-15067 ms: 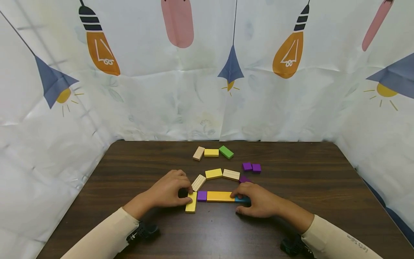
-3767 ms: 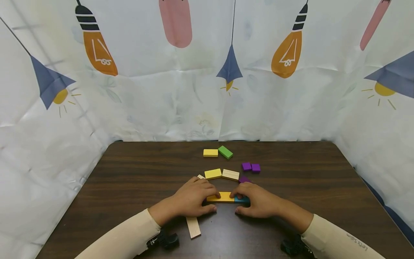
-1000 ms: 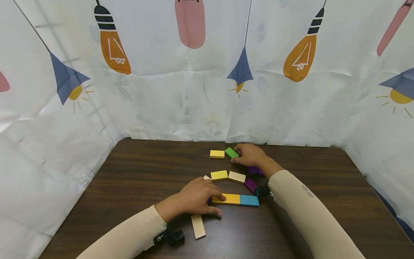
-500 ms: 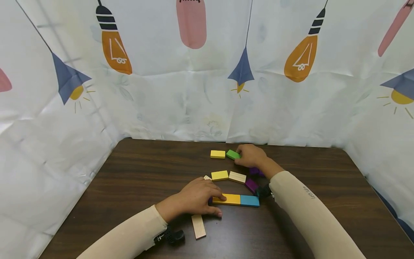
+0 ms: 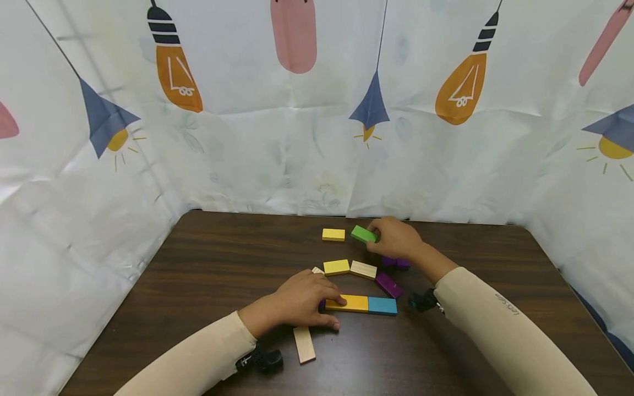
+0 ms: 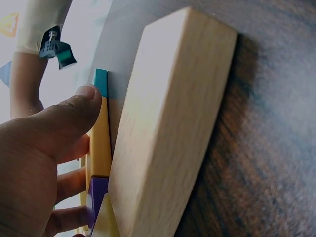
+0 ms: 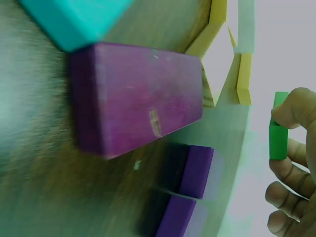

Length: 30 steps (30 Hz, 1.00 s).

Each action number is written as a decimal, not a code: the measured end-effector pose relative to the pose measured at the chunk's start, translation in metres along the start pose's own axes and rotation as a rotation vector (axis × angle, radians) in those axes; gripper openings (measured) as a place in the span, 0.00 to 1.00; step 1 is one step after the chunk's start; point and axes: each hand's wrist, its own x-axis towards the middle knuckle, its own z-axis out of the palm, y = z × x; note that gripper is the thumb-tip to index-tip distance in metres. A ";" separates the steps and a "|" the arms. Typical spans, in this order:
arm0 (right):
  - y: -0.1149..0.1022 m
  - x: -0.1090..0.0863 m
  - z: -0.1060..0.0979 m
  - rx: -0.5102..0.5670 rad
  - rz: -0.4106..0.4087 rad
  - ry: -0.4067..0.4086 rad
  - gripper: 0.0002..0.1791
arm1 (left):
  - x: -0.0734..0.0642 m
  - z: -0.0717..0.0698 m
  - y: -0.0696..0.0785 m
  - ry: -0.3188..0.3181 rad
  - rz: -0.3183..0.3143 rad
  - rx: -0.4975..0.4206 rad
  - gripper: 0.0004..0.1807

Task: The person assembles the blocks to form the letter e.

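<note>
In the head view my right hand [image 5: 396, 239] pinches a green wooden block [image 5: 364, 234] between thumb and fingers at the far side of the table. The right wrist view shows that green block [image 7: 279, 126] raised above the tabletop. My left hand [image 5: 297, 302] lies over the left end of a row, fingertips on an orange block [image 5: 355, 303], thumb apart from it. A blue block [image 5: 382, 306] adjoins its right end. Under the left hand a purple block [image 6: 97, 195] and a yellow block [image 6: 106, 222] are partly hidden. A pale wood block [image 5: 304, 345] extends nearer the body.
Behind the row, a yellow block [image 5: 336, 267], a plain wood block [image 5: 364, 270] and a purple block [image 5: 388, 285] form an arch. Two small purple blocks [image 5: 395, 263] sit beneath the right forearm. Another yellow block [image 5: 333, 235] lies farther back. A patterned cloth [image 5: 317, 165] encloses the table.
My right hand left the blue block, took hold of the green block and has moved it rightward. Earlier, the far pale block went and a pale block appeared nearer the body. The left hand stays.
</note>
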 end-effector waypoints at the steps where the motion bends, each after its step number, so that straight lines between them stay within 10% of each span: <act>1: 0.000 -0.003 -0.001 0.000 -0.009 0.005 0.21 | 0.000 0.000 0.000 0.001 0.001 0.001 0.24; 30: -0.010 -0.096 0.012 -0.018 -0.157 0.064 0.16 | 0.000 0.001 -0.001 0.012 0.016 0.012 0.24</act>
